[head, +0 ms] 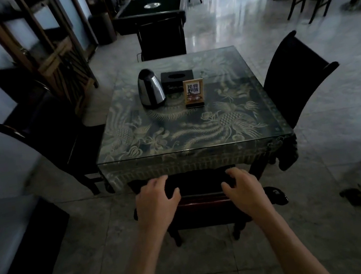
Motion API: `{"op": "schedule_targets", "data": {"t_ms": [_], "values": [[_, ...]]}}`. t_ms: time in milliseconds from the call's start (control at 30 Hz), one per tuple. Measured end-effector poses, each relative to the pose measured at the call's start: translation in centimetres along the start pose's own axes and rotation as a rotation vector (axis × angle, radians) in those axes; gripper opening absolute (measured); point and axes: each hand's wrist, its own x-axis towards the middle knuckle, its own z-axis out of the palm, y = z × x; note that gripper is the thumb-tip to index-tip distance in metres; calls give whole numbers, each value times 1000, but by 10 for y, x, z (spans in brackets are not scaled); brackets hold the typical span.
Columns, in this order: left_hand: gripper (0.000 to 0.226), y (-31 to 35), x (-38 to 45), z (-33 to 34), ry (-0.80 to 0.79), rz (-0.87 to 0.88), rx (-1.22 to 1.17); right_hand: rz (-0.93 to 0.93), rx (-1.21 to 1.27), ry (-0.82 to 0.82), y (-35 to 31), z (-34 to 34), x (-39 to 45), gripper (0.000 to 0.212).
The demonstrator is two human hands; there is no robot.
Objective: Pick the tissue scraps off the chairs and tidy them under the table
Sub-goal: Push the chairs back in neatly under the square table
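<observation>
At the glass-topped patterned table (pixel 194 135), your hands grip a dark wooden chair (pixel 207 202).
Left hand (pixel 156 197) and right hand (pixel 243 186) curl over its backrest; push evenly, straight under.

The room is dim and bluish, with daylight entering from the top of the frame and glaring off the polished floor (pixel 223 21) there. The glass top of the desk (pixel 193 135) carries a soft sheen. The chairs read as near-black shapes with little detail. The left and right edges are smeared with blur, and straight lines bow outward from wide-angle distortion.
</observation>
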Motion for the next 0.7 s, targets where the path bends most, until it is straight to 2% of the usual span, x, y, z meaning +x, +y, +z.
{"op": "schedule_targets", "data": {"t_ms": [100,333,500,700], "values": [[66,-1,8,-23,42,105,50,-97,-54,64,-27,-2,10,58],[80,-42,30,-67,129,80,97,-264,-156,61,-100,22,38,74],[79,-115,58,-95,185,15,91,-372,-175,13,-174,70,63,76],[81,-241,104,-141,188,-86,94,-444,-168,-34,-298,149,99,76]]}}
